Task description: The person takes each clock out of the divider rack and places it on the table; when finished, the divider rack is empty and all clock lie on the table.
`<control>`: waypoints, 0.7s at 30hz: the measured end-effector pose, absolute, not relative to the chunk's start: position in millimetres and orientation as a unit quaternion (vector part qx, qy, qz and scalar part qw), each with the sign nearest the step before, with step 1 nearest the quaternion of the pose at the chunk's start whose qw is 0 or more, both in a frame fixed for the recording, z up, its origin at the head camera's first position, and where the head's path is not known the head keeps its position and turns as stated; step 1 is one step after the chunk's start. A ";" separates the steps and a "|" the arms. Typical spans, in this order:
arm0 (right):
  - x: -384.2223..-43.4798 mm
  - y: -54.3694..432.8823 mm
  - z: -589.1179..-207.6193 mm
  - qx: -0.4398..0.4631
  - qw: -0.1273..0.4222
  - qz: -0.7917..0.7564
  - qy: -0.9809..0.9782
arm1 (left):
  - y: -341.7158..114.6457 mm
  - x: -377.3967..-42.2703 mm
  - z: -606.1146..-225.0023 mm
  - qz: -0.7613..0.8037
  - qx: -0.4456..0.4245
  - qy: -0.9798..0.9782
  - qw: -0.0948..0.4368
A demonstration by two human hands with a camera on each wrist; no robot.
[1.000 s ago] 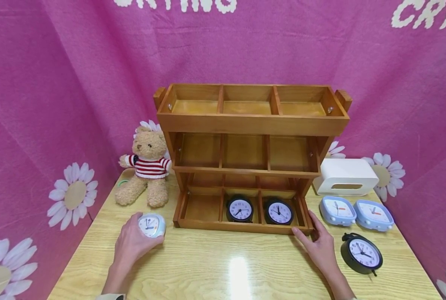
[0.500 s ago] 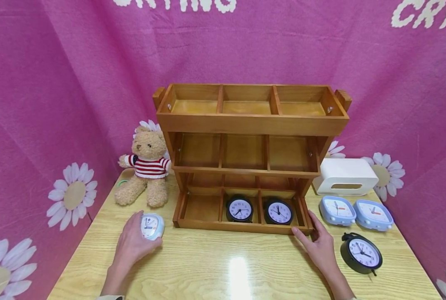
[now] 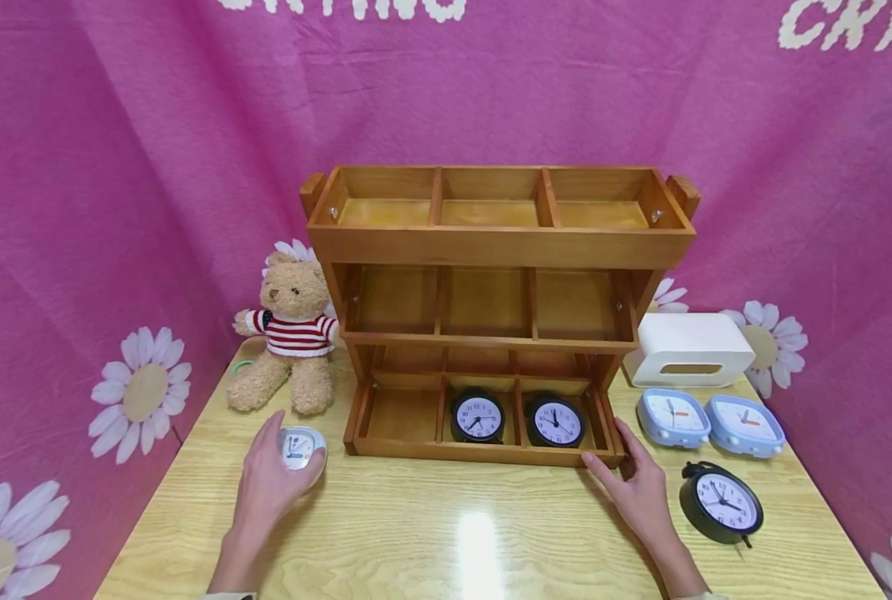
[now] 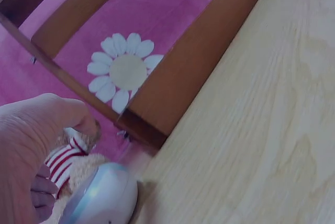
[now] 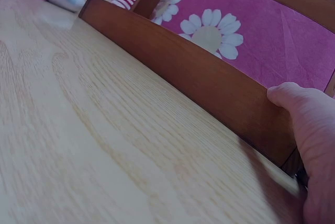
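My left hand [image 3: 269, 479] hovers over a light-blue alarm clock [image 3: 296, 450] on the table's left side. In the left wrist view its bent thumb shows a gap above the clock [image 4: 107, 198], which rests on the wood. My right hand [image 3: 641, 492] grips the front right corner of a brown wooden shelf [image 3: 483, 246], its thumb [image 5: 282, 93] on the bottom front board and its fingers along the side. In the bottom tier, a black clock [image 3: 478, 417] sits in the middle compartment and another black clock [image 3: 556, 421] in the right one.
Left of the shelf sits a teddy bear [image 3: 288, 333] in a striped sweater. On the right are a white box [image 3: 689, 350], two light-blue clocks, one [image 3: 674, 417] beside the other [image 3: 746, 425], and a black twin-bell clock [image 3: 722, 502]. A pink curtain [image 3: 491, 83] hangs behind.
My left hand has shifted slightly upward, and its thumb has moved from the clock's lower edge to over its face. The right hand keeps its hold on the shelf corner.
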State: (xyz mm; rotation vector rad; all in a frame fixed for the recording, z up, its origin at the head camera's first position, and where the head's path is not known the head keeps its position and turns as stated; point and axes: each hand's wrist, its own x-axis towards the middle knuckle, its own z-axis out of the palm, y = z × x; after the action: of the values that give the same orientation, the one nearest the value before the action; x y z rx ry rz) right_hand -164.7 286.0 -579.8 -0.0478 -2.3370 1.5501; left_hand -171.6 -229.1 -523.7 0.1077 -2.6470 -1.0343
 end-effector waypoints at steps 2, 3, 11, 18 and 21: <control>-164.7 285.7 -578.9 -0.016 0.167 0.544 -0.822 | -223.5 -172.1 -522.0 -0.377 0.031 -0.911 0.166; -164.3 285.1 -577.9 -0.016 0.168 0.545 -0.821 | -220.4 -172.4 -521.2 -0.384 0.026 -0.907 0.174; -161.6 284.2 -580.6 -0.024 0.163 0.552 -0.817 | -188.9 -174.1 -517.2 -0.414 -0.013 -0.889 0.195; -164.2 285.4 -580.8 -0.015 0.167 0.555 -0.815 | -150.7 -182.3 -516.5 -0.416 -0.055 -0.893 0.164; -164.1 284.9 -580.2 -0.014 0.168 0.558 -0.813 | -134.8 -185.3 -515.6 -0.415 -0.074 -0.894 0.150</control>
State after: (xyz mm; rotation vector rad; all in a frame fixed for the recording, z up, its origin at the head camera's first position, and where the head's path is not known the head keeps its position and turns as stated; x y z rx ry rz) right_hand -164.1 284.9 -580.2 -0.0405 -2.3118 1.5861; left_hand -185.3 -134.8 -515.6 -0.2121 -2.5695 -1.1935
